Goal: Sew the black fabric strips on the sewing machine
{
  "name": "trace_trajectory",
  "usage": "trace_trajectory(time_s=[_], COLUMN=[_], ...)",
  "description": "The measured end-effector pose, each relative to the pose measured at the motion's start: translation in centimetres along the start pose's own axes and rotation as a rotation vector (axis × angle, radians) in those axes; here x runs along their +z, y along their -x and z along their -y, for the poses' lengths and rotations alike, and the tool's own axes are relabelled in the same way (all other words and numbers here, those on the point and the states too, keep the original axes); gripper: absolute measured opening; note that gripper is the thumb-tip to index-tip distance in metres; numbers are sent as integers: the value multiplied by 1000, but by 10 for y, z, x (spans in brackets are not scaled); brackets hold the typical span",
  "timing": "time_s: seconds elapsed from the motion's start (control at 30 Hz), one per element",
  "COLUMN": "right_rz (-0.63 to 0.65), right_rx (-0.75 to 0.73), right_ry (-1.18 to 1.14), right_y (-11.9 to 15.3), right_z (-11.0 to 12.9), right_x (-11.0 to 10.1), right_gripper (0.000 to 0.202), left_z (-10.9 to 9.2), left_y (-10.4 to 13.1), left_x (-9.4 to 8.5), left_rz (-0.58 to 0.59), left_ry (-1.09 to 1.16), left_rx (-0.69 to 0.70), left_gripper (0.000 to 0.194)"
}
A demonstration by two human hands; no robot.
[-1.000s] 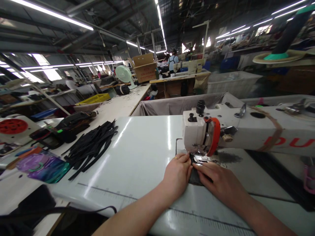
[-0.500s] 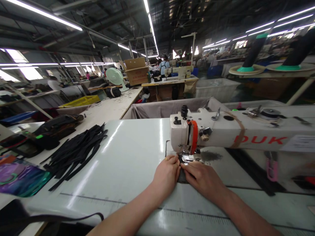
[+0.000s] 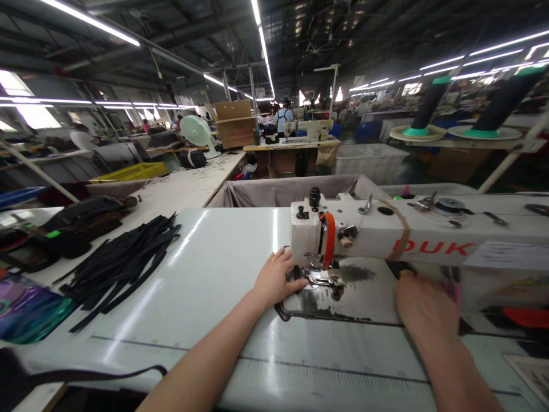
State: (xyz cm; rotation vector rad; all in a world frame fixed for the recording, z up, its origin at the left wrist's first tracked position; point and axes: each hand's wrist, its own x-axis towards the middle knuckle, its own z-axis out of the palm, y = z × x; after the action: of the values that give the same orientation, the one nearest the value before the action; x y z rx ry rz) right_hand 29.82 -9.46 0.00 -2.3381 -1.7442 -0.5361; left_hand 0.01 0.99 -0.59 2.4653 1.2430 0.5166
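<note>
A high, dark roof (image 3: 193,28) spreads out above and beyond the grip. Long white lights (image 3: 92,23) shine under it. Bright windows (image 3: 36,116) sit far left of the grip. A long, pale table (image 3: 189,182) runs away on that same side, and another table (image 3: 274,147) stands farther back.

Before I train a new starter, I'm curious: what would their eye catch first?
Probably the white sewing machine with its orange part, right of centre. The left hand lies by its metal foot, the right hand below its red lettering. Black strips lie heaped at left.
</note>
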Motion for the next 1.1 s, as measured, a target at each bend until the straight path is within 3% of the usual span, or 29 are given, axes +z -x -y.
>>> trace_trajectory(time_s=[0.1,0.2,0.23,0.33,0.4,0.47,0.53,0.63,0.7,0.77,0.9,1.1], right_rz=[63,304,398,563,479,269,34,-204,-264,-282,-298,-330], right_rx=[19,-67,-116,-291,-489,-733,-914,-968,-944,-943,-983,-999], right_ry=[-123,-655,-836,-1065,-1056,-949,-770,-528,-442,-406,-411,-415], right_y=[9,28,34,44,42,36,32,34,38,41,46,47], right_z=[13,43,55,85,96,98,97,97,98,99,99,97], right_x=[-7,-20,-25,-36,-36,-30,-22,-11,-7,-6,-5,-5], right_gripper=[19,18,19,14,22,34,39,41,43,43,43,41], left_z=[13,1,-8,-35,-41,-39,-32,-28,-29,-32,-34,-36], left_y=[11,24,27,28,24,18,14,16,22,28,33,31], left_x=[-24,-38,-37,-22,-9,-1,4,8,10,12,13,11], left_rz=[-86,-210,-187,200,267,176,61,-141,-237,-225,-126,-50], left_ry=[-81,-7,117,707,916,967,898,579,319,165,153,117], left_rx=[-194,-244,-226,-307,-394,-453,-460,-370,-257,-131,28,58], left_gripper=[31,20,21,31,26,21,23,28,23,13,9,11])
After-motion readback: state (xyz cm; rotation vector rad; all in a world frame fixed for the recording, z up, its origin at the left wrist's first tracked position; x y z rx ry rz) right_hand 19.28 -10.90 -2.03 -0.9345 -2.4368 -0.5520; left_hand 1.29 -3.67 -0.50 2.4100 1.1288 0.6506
